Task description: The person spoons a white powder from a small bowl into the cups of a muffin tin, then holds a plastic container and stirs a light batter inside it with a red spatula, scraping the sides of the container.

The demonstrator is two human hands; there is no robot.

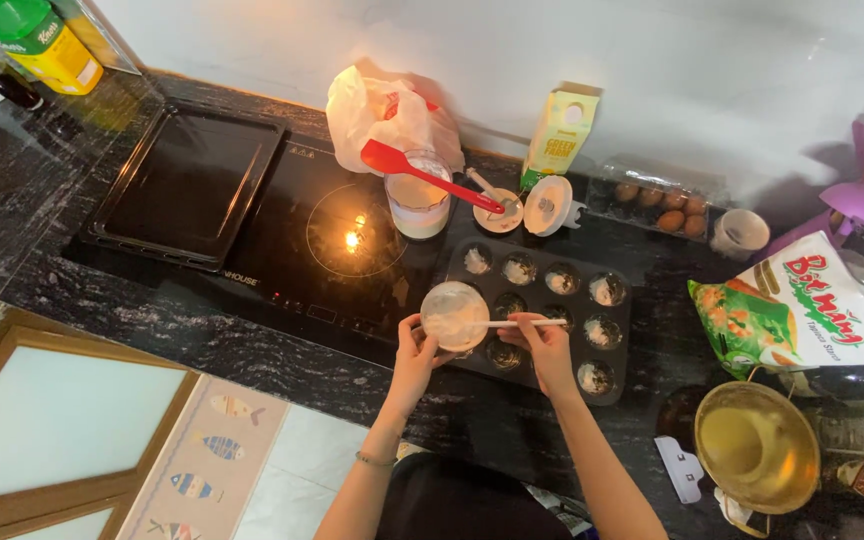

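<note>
the person's left hand (414,352) is curled around the near side of a small round bowl (454,315) of white batter, holding it tilted over the front left corner of a dark muffin tin (620,318). the right hand (549,345) is pinched around the handle of a thin white spatula (517,323), whose tip reaches across into the bowl. both hands hover above the tin, which lies near the front edge of the black stone counter (102,310); several of its cups already hold pale batter.

just left of the tin sits a black induction hob (302,250), and on the hob's left part rests an empty black baking tray (187,185). at the hob's back right corner stands a glass measuring jug (418,200) with pale mixture, a red spatula (422,172) laid across its rim. behind the jug, against the wall, is a white plastic bag (382,110).

behind the tin lie a small saucer (499,213), a white lid (548,205) and a pale yellow carton (560,130). a clear tray of brown eggs (664,205) sits further right along the back edge, with a white cup (740,233) beside it. towards the counter's right edge lies a green and white flour packet (802,310), and nearer the front right corner a glass bowl (757,445) of yellow liquid. a yellow tin with a green lid (42,40) stands at the back left corner.
</note>
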